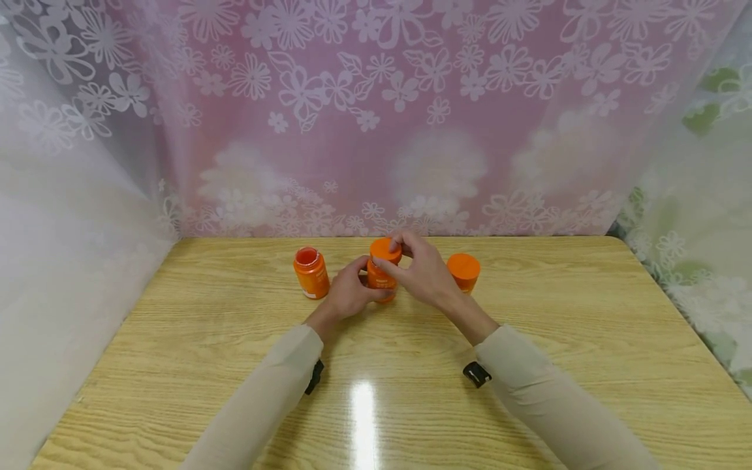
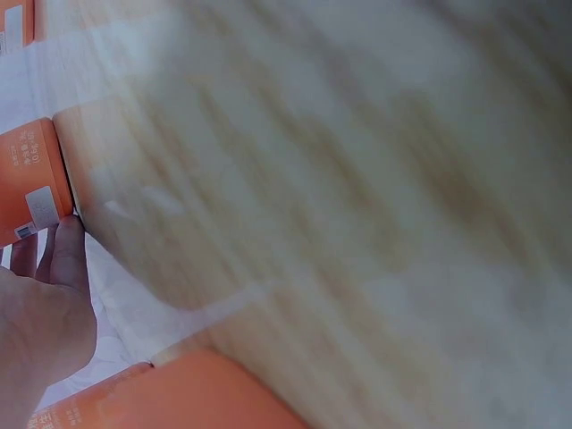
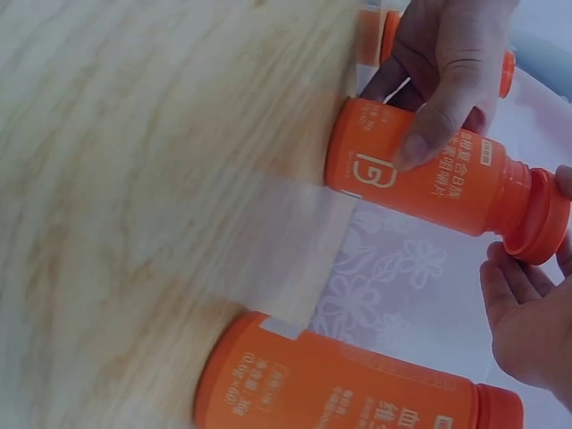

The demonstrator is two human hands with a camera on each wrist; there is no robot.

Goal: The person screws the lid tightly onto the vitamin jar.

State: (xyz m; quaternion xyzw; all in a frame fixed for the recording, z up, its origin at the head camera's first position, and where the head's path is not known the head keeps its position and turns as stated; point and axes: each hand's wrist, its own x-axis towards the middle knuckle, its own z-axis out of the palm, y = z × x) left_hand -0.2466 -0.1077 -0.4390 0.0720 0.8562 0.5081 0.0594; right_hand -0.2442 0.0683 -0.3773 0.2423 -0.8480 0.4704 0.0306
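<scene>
In the head view, an orange bottle [image 1: 380,277] stands on the table between both hands. My left hand [image 1: 350,292] grips its body, the thumb lying across the label. With its fingertips my right hand [image 1: 425,271] holds the orange lid [image 1: 382,250] at the bottle's top. The right wrist view shows that lid [image 3: 545,219] tilted against the neck, with a gap on one side. To the left stands a similar orange bottle [image 1: 317,277], its mouth uncovered. Another one, the lidded bottle [image 1: 463,269], is partly hidden behind my right wrist.
All three bottles stand on a wood-grain table [image 1: 235,391], near its far edge. Behind it hangs a pink flowered curtain [image 1: 352,163], with pale curtains at both sides. Black bands [image 1: 477,375] show at both forearms.
</scene>
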